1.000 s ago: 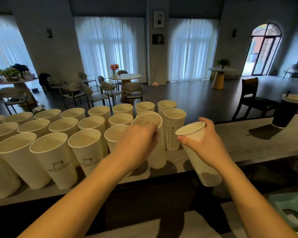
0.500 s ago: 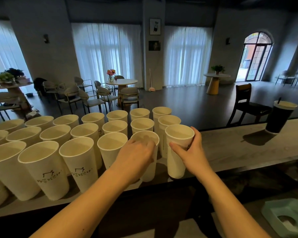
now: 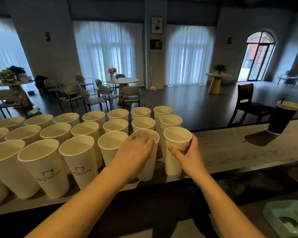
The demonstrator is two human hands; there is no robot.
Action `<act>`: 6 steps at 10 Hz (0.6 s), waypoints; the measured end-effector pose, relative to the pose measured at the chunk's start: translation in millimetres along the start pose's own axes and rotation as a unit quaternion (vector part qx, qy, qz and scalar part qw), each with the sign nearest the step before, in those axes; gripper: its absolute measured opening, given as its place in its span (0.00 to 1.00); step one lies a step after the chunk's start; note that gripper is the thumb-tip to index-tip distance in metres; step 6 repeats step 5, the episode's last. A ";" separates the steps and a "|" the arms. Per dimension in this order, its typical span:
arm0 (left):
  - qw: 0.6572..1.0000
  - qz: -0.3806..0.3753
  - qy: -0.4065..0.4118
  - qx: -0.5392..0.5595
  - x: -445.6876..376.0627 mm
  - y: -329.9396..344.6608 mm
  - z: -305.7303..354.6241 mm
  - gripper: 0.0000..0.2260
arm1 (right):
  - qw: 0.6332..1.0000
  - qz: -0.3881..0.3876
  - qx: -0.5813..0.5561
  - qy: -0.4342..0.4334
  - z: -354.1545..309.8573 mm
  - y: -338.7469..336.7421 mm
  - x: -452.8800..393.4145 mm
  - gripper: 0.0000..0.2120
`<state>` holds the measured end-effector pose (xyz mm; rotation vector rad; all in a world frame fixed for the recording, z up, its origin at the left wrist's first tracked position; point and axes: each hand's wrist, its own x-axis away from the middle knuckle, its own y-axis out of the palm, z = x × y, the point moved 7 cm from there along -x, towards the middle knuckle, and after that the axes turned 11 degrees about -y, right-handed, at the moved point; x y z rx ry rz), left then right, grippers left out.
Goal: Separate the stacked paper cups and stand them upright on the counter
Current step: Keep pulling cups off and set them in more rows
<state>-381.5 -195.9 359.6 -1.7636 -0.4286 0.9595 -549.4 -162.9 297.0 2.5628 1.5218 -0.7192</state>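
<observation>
Several white paper cups [image 3: 79, 157] stand upright in rows on the grey counter [image 3: 239, 152], filling its left and middle. My left hand [image 3: 136, 150] rests over the rim of the front cup [image 3: 147, 170], fingers curled on its top edge. My right hand [image 3: 187, 155] wraps the side of the rightmost cup [image 3: 173, 162], which stands upright on the counter next to it. Both cups sit near the counter's front edge.
A dark drink cup with a straw [image 3: 282, 119] stands at the counter's far right. A pale green tray [image 3: 289, 219] lies on the lower surface at bottom right. Beyond the counter are café tables and chairs [image 3: 110, 93].
My right hand brought its cup up from below the counter edge and set it upright to the right of the front cup. My left hand stayed on the front cup's rim.
</observation>
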 end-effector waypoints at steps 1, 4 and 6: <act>1.000 0.002 -0.012 0.024 -0.3 -0.6 -2.4 0.19 | 1.000 -0.012 0.004 0.009 4.8 0.8 0.2 0.46; 0.997 -0.011 -0.027 0.065 -1.8 -4.9 -0.3 0.22 | 0.999 -0.021 0.028 0.021 9.8 -1.2 -0.4 0.51; 0.995 -0.004 -0.035 0.096 0.6 -12.7 -6.0 0.27 | 0.999 0.005 0.031 0.036 6.0 -7.6 0.3 0.61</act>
